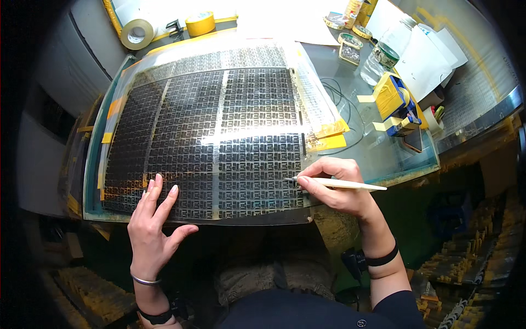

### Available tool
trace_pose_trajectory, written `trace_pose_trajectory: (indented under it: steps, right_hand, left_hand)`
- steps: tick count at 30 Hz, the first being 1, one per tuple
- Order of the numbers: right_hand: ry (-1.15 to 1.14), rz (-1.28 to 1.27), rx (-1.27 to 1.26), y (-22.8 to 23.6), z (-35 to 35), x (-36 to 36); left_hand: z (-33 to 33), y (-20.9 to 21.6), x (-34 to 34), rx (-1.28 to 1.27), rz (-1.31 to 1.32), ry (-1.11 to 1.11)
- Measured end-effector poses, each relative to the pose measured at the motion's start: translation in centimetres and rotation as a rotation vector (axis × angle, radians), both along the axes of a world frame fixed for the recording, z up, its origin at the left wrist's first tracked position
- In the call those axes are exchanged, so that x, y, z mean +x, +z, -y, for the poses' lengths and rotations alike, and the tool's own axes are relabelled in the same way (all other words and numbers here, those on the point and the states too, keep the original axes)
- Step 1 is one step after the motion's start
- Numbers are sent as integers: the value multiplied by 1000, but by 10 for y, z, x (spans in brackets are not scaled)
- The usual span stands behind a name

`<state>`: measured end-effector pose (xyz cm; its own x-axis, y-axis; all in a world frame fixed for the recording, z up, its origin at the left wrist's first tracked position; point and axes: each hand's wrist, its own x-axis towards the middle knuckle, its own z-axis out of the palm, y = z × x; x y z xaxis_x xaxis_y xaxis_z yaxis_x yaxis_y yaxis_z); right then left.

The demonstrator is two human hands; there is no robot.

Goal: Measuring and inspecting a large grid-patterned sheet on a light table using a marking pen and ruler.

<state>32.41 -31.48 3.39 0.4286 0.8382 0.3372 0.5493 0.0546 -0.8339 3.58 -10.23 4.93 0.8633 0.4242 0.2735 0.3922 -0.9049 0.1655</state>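
Note:
A large dark patterned sheet (186,115), covered in rows of small repeated shapes with pale dividing strips, lies on a glass-topped table (378,159). Near its front left corner my left hand (156,222) rests with fingers spread, the fingertips on the sheet and the thumb pointing right. At the sheet's right side, my right hand (337,183) pinches a slim white-handled tool (356,185) with a fine, dark tip. That tip is at the pattern near the right edge; whether it touches is too small to tell. The tool's exact kind cannot be made out.
Tape rolls (137,34) and a yellow roll (200,24) stand at the back left. To the right are a blue-and-yellow tape dispenser (402,107), a clear bottle (383,55), a thin dark cable (350,104) and white papers (430,60). Bright light washes out the back.

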Motion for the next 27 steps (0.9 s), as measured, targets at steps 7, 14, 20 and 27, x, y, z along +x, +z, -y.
trace_pose_trajectory:
  steps: [7, 14, 20, 27]
  right_hand:
    - [-3, -16, -24, 0, 0, 1]
    - [4, -9, -38, 2, 1, 1]
    - [18, 31, -44, 4, 1, 2]
    - [16, 8, -44, 4, 2, 1]
  left_hand:
    - [-2, -2, -1, 8, -33, 15]
    - [-1, -1, -1, 1, -32, 17]
    - [-1, -1, -2, -2, -32, 18]
    - [-1, 0, -1, -7, -35, 20]
